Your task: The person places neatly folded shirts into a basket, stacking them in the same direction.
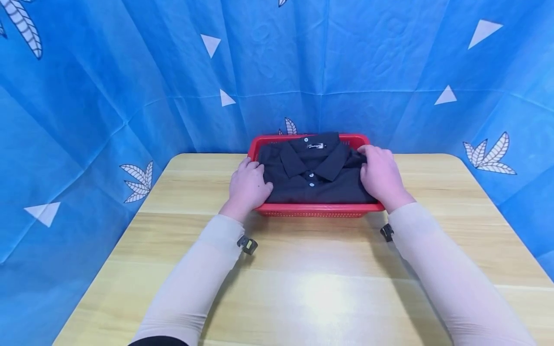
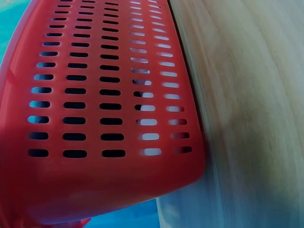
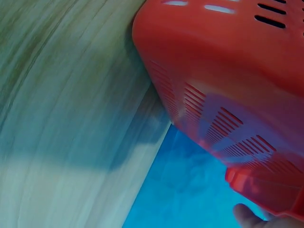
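A red plastic basket (image 1: 318, 207) with slotted walls stands near the far edge of the table. In it lies a folded black polo shirt (image 1: 285, 190), collar up, with pale buttons and a label inside the neck. My left hand (image 1: 248, 185) grips the basket's left rim, its thumb on the inner side. On the opposite rim, my right hand (image 1: 383, 174) holds on, with fingertips reaching over the shirt's edge. The left wrist view shows the basket's slotted wall (image 2: 95, 175) close up. From the right wrist, a basket corner (image 3: 199, 52) and a fingertip (image 3: 247, 216) are visible.
A light wooden table (image 1: 277, 298) extends toward me from the basket. Behind the far edge and along both sides hangs a blue curtain (image 1: 363, 62) with white leaves and triangles. Small black devices (image 1: 247, 245) are strapped at the wrists.
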A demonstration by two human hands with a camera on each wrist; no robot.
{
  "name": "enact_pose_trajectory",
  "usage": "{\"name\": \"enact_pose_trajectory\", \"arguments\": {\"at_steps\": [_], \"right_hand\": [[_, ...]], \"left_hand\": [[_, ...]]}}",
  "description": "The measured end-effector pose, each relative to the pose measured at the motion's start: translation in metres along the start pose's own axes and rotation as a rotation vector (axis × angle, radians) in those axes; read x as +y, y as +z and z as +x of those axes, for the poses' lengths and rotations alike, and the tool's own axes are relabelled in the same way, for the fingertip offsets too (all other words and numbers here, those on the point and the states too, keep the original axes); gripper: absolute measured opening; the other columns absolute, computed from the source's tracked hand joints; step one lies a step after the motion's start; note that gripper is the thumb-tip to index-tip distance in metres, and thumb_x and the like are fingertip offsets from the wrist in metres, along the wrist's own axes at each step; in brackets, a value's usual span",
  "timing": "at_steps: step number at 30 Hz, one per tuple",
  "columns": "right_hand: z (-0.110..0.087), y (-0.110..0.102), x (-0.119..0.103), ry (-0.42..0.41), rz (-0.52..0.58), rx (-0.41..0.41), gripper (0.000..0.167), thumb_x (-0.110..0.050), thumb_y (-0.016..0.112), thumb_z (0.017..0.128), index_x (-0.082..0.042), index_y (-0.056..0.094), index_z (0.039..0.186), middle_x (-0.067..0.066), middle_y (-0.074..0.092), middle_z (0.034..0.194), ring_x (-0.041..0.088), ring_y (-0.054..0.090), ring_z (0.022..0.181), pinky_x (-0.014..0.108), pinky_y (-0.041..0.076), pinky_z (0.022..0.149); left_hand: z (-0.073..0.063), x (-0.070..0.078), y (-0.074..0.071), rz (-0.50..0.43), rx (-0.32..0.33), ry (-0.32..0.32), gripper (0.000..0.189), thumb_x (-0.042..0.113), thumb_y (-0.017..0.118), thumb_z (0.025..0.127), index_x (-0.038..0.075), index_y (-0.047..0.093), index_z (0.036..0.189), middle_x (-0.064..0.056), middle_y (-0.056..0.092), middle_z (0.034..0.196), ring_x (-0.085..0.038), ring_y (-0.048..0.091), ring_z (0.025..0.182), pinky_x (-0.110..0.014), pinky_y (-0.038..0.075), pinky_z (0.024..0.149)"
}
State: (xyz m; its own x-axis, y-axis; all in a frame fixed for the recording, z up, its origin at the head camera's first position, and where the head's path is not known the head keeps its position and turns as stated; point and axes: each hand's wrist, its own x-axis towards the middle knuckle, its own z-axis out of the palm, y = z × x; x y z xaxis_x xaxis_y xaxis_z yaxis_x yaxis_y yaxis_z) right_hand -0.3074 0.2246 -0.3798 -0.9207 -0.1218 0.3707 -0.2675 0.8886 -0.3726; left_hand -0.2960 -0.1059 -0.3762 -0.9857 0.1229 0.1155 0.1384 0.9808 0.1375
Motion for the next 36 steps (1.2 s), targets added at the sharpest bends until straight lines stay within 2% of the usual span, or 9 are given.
{"name": "enact_pose_trajectory", "arguments": {"at_steps": [5,11,17,22,29,33,36], "right_hand": [[-0.001,0.004,-0.003,-0.019,-0.13,-0.115,0.04,-0.006,0.052,0.095,0.007,0.059,0.131,0.028,0.058,0.13,0.049,0.04,0.126,0.061,0.034,0.107],[0.004,0.006,-0.008,-0.088,-0.292,-0.293,0.047,-0.013,0.052,0.096,0.01,0.056,0.136,0.03,0.049,0.142,0.05,0.022,0.143,0.066,0.032,0.11],[0.009,0.003,-0.009,-0.061,-0.402,-0.408,0.048,-0.016,0.052,0.096,0.007,0.055,0.139,0.026,0.042,0.15,0.051,0.009,0.147,0.069,0.031,0.108],[0.012,0.004,-0.009,-0.069,-0.443,-0.429,0.048,-0.014,0.053,0.095,0.006,0.057,0.138,0.025,0.043,0.15,0.052,0.008,0.146,0.069,0.033,0.106],[0.012,0.007,-0.006,-0.095,-0.485,-0.419,0.042,-0.011,0.053,0.097,0.007,0.059,0.135,0.026,0.046,0.146,0.053,0.012,0.145,0.067,0.037,0.104],[0.009,0.01,-0.006,-0.093,-0.491,-0.423,0.04,-0.009,0.056,0.096,0.007,0.06,0.133,0.026,0.047,0.144,0.054,0.014,0.144,0.066,0.039,0.104],[0.008,0.012,-0.006,-0.078,-0.452,-0.408,0.04,-0.008,0.055,0.096,0.008,0.061,0.132,0.026,0.048,0.143,0.052,0.014,0.145,0.066,0.038,0.105]], "left_hand": [[0.005,0.001,0.002,0.07,-0.082,-0.008,0.068,0.042,0.074,0.085,0.002,0.06,0.138,-0.015,0.05,0.144,-0.035,0.018,0.148,-0.058,0.037,0.11],[0.009,0.0,-0.002,0.152,-0.198,0.011,0.055,0.044,0.068,0.09,0.004,0.07,0.126,-0.015,0.051,0.141,-0.037,0.006,0.149,-0.057,0.043,0.105],[0.014,0.007,-0.008,0.184,-0.251,0.028,0.048,0.044,0.067,0.09,0.006,0.075,0.117,-0.015,0.051,0.141,-0.038,0.0,0.148,-0.057,0.04,0.105],[0.015,0.011,-0.012,0.194,-0.28,0.02,0.046,0.044,0.068,0.09,0.007,0.076,0.117,-0.015,0.048,0.143,-0.039,-0.002,0.148,-0.057,0.038,0.105],[0.015,0.014,-0.012,0.191,-0.31,0.023,0.046,0.037,0.078,0.083,0.006,0.076,0.118,-0.016,0.048,0.141,-0.041,0.001,0.146,-0.056,0.039,0.105],[0.015,0.014,-0.011,0.211,-0.31,0.043,0.043,0.037,0.078,0.084,0.007,0.077,0.115,-0.016,0.048,0.138,-0.043,0.002,0.146,-0.056,0.04,0.104],[0.013,0.012,-0.008,0.206,-0.29,0.035,0.045,0.04,0.076,0.085,0.007,0.077,0.115,-0.016,0.047,0.139,-0.042,0.002,0.146,-0.056,0.04,0.104]]}}
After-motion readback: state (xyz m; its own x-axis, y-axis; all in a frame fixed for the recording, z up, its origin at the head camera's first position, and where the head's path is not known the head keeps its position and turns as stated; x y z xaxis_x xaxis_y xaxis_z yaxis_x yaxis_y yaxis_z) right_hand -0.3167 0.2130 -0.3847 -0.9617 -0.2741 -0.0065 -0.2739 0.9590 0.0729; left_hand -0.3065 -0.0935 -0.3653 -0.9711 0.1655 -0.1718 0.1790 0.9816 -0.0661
